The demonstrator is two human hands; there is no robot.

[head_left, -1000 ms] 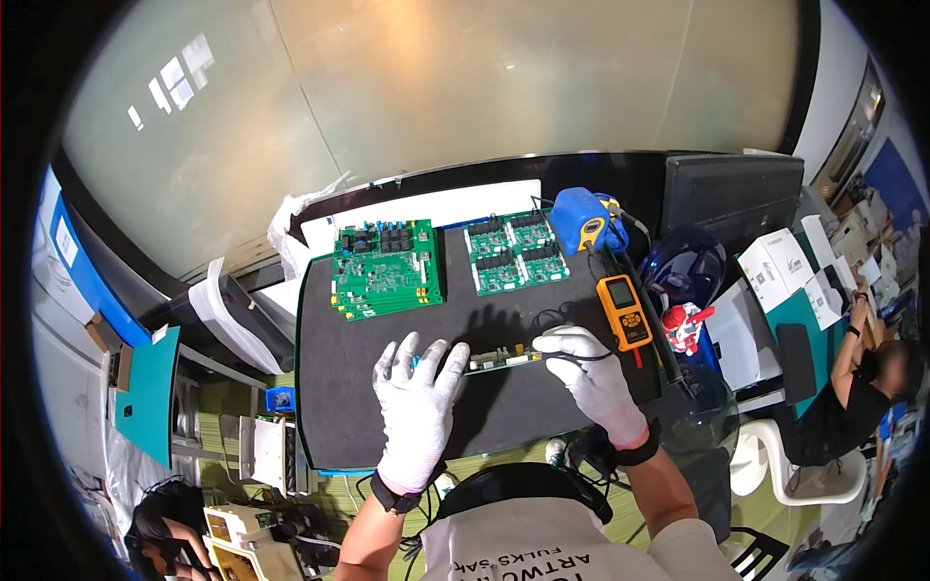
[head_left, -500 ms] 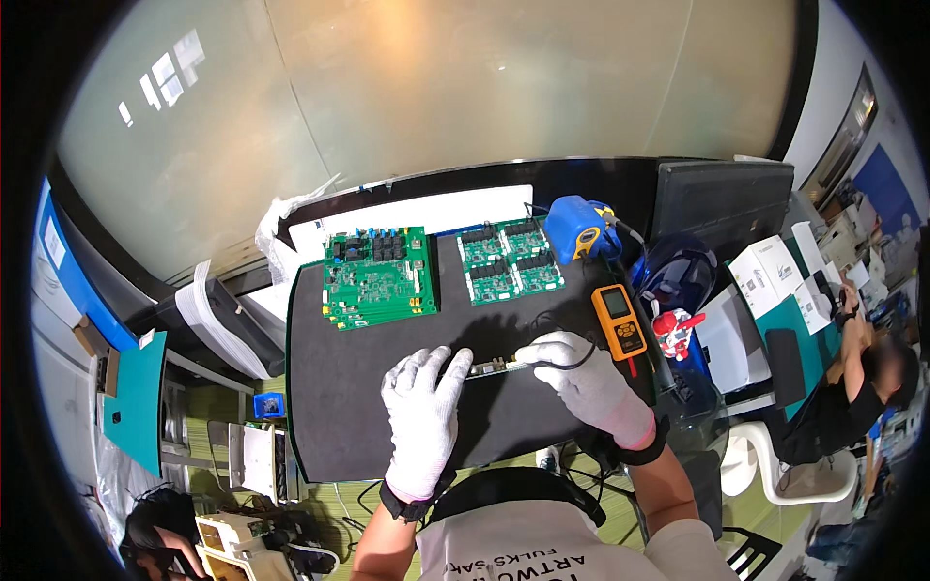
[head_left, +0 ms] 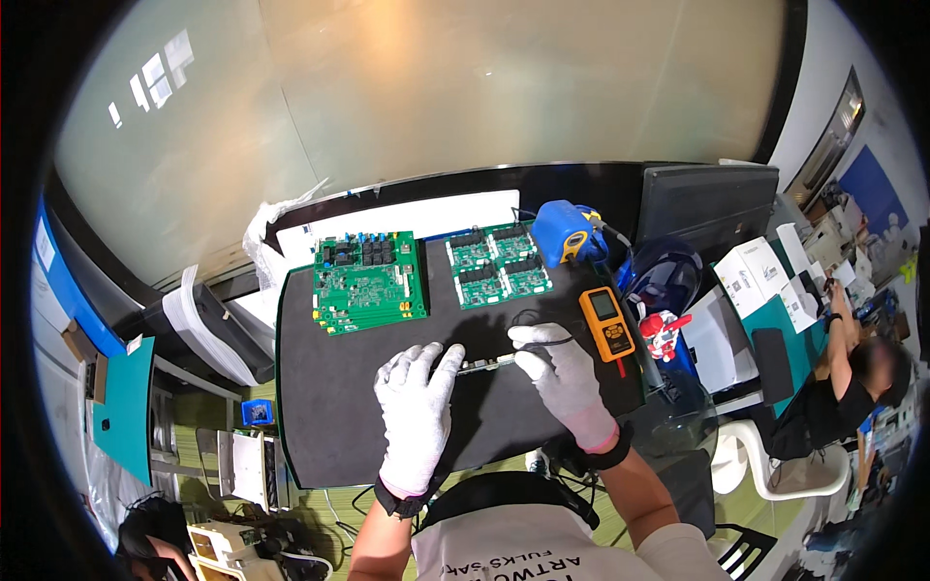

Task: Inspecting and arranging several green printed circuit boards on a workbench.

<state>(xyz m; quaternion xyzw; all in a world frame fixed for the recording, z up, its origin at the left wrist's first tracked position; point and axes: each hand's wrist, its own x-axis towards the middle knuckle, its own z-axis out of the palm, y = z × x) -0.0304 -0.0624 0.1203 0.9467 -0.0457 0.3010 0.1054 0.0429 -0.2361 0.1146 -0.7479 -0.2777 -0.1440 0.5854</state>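
Seen nearly edge-on, 1 slim circuit board (head_left: 486, 364) with small pale parts was held between white-gloved fingers (head_left: 445, 372) above a dark surface (head_left: 325, 407); a thin black cable (head_left: 549, 342) curved across the right fingers (head_left: 529, 334).

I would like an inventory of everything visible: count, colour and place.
Table: one, dark grey, centre.
Thin board: one, colour unclear, over table's middle.
Stacked boards: several, green, table's back left.
Four-part board: one, green, table's back middle.
Machine: one, blue-yellow, right of four-part board.
Meter: one, orange, table's right side.
Toy figure: one, red-white, right of meter.
Bin: one, blue, left of table.
Boxes: several, white, right side.
Desks: two, teal, far left, far right.
Chair: one, white, lower right.
Other people: two, dark clothes, lower left, right.
Left grip: one, white-gloved, at thin board's left end.
Right grip: one, white-gloved, at thin board's right end.
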